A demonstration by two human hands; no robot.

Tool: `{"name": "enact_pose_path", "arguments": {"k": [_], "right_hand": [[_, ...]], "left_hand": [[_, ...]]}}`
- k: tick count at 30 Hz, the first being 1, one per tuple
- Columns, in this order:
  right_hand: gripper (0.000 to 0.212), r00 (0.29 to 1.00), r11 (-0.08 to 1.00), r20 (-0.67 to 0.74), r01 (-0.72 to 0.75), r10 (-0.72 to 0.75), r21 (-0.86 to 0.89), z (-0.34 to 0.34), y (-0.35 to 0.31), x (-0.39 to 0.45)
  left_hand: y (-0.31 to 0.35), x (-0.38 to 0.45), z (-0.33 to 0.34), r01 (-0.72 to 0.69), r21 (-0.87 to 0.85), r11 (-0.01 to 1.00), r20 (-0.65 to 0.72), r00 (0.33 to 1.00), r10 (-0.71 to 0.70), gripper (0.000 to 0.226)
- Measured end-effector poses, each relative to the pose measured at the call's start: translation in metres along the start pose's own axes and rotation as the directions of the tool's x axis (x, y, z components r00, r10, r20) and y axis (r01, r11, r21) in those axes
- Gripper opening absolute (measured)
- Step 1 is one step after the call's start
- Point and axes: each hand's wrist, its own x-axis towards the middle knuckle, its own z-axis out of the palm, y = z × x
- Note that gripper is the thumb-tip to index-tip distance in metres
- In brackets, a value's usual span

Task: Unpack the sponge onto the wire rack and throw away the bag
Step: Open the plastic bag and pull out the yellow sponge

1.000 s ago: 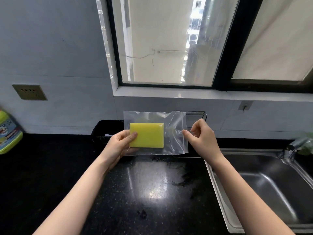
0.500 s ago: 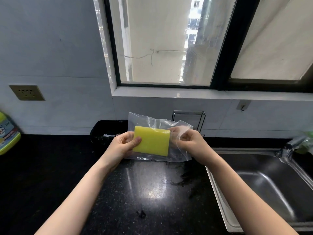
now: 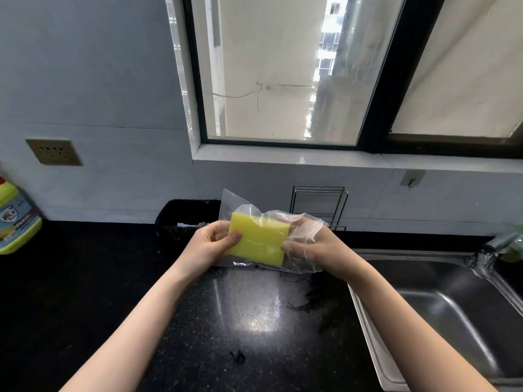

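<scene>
Sponge (image 3: 257,241) was still inside the clear bag (image 3: 300,258), held up over the worktop (image 3: 249,312), w/ everything placed relative to it. Left of sponge, left hand (image 3: 210,246) pinched bag & sponge edge, thumb on front, same grip as a sec earlier. On sponge's right, right hand (image 3: 307,244) had gone from holding the bag's outer edge to reaching in thru the mouth, plastic over the fingers, closing on sponge's right end. So extraction had prob. begun. Wire rack (image 3: 318,205) stood behind & just right of sponge; black bin (image 3: 184,219) behind-left, for the bag.
</scene>
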Motion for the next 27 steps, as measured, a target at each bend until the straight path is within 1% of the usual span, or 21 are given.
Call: {"name": "enact_pose_path", "arguments": {"k": [2,5,6,8,9,10,12,13,14,16,17,21,25,27], "right_hand": [[0.038,1.000,1.000,0.002,0.012,-0.012,0.007,0.004,-0.004,-0.001],[0.038,1.000,0.999,-0.002,-0.019,0.019,0.033,0.007,-0.003,0.001],[0.035,0.999,0.998,0.019,-0.044,0.043,0.046,0.008,-0.003,0.003],[0.017,0.994,0.992,0.041,-0.102,0.099,0.074,0.008,-0.001,0.004],[0.014,0.993,0.989,0.034,-0.117,0.114,0.087,0.009,-0.001,0.004],[0.017,0.993,0.988,0.021,-0.119,0.117,0.094,0.010,-0.001,0.004],[0.018,0.991,0.989,-0.001,-0.131,0.131,0.068,0.010,0.002,0.004],[0.011,0.990,0.989,-0.026,-0.136,0.138,0.056,0.009,0.005,0.004],[0.009,0.990,0.991,-0.060,-0.127,0.130,0.053,0.008,0.008,0.004],[0.027,0.981,0.988,-0.135,-0.126,0.137,0.087,0.005,0.014,0.006],[0.029,0.977,0.987,-0.155,-0.132,0.146,0.096,0.004,0.015,0.006],[0.019,0.966,0.980,-0.189,-0.157,0.179,0.123,-0.001,0.021,0.003],[0.022,0.944,0.969,-0.253,-0.167,0.210,0.182,-0.005,0.026,-0.001],[0.021,0.930,0.962,-0.280,-0.184,0.237,0.201,-0.010,0.030,-0.004]], "left_hand": [[0.000,-0.001,0.001,0.010,0.000,1.000,0.000,1.000,-0.010,0.074],[0.000,-0.002,0.001,0.041,-0.008,0.999,0.005,0.999,-0.041,0.073],[0.000,-0.003,0.001,0.049,-0.013,0.999,0.007,0.999,-0.049,0.073],[0.000,-0.004,0.001,0.051,-0.029,0.998,0.013,0.999,-0.050,0.073],[0.000,-0.004,0.001,0.048,-0.027,0.998,0.010,0.999,-0.048,0.072],[0.000,-0.005,0.002,0.045,-0.015,0.999,0.002,0.999,-0.044,0.070],[0.000,-0.005,0.003,0.032,0.034,0.999,-0.037,0.999,-0.031,0.057],[0.000,-0.004,0.004,0.028,0.065,0.998,-0.066,0.998,-0.024,0.046],[0.000,-0.004,0.003,0.028,0.087,0.996,-0.100,0.995,-0.019,0.033],[-0.002,-0.003,0.001,0.042,0.067,0.997,-0.171,0.985,-0.030,0.013],[-0.004,-0.002,-0.002,0.053,0.052,0.997,-0.194,0.980,-0.042,0.008],[-0.016,0.000,-0.011,0.088,0.070,0.994,-0.260,0.963,-0.067,0.007],[-0.035,0.004,-0.027,0.138,0.052,0.989,-0.409,0.907,-0.105,0.010],[-0.047,0.005,-0.035,0.191,0.045,0.981,-0.433,0.888,-0.153,0.011]]}}
